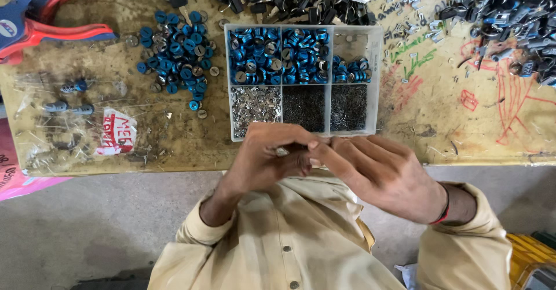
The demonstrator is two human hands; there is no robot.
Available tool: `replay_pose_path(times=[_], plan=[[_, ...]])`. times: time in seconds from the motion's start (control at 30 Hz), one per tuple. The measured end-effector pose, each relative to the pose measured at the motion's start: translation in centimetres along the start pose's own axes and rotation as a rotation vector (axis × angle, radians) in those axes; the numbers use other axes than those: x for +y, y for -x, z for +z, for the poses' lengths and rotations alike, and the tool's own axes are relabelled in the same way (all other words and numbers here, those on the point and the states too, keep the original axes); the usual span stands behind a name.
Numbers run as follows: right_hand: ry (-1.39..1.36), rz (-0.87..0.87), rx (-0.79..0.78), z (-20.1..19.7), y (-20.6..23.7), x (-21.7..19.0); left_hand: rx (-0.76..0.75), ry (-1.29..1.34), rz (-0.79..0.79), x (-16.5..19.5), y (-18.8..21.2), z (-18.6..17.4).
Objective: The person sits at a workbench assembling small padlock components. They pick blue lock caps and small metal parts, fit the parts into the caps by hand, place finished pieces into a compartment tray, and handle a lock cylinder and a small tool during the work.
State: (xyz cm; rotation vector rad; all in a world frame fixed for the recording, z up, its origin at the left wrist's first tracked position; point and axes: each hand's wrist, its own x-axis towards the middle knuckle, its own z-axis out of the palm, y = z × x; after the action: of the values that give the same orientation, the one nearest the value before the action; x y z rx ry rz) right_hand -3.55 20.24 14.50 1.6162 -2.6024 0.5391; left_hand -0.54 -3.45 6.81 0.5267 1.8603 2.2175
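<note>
- The left hand (263, 157) and the right hand (385, 171) meet just in front of the person's chest, at the near edge of the desk (440, 122).
- Between their fingertips sits a small metal part (282, 150), silvery and roundish; most of it is hidden by the fingers.
- The left fingers are curled and pinched on that part. The right fingers (324, 148) reach across to touch it at the tip; whether they grip it or only steady it I cannot tell.
- Judging by its look, the part is light, hard and stiff, and probably smooth enough to slip. A fingertip pinch across its rim seems the sound hold, with the other hand close under it.
- Just beyond the hands stands a clear compartment tray (376, 81). Its far cells hold blue-ringed round pieces (278, 55); the third of these cells is only partly filled.
- The near cells hold tiny metal bits: bright ones (255, 107) on the left, darker fine ones (327, 107) in the two beside them.
- A loose heap of the same blue pieces (176, 58) lies on the desk left of the tray.
- Black-headed keys (289, 0) are piled along the far edge, with more dark parts (515, 18) at the far right.
- Red and blue clamps (43, 15) lie at the far left corner.
</note>
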Motion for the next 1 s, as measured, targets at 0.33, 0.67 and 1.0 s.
replay_pose_path(times=[0.33,0.67,1.0], plan=[[-0.06,0.156,0.035,0.3,2.9,1.0,0.105,-0.113,-0.025,0.2,-0.3,1.0],[-0.26,0.508,0.396,0.0,5.4,0.9,0.193,0.48,0.083,-0.3,1.6,-2.7],[-0.277,0.027,0.421,1.2,-1.0,-0.3,0.108,0.346,0.054,1.0,1.3,-0.8]])
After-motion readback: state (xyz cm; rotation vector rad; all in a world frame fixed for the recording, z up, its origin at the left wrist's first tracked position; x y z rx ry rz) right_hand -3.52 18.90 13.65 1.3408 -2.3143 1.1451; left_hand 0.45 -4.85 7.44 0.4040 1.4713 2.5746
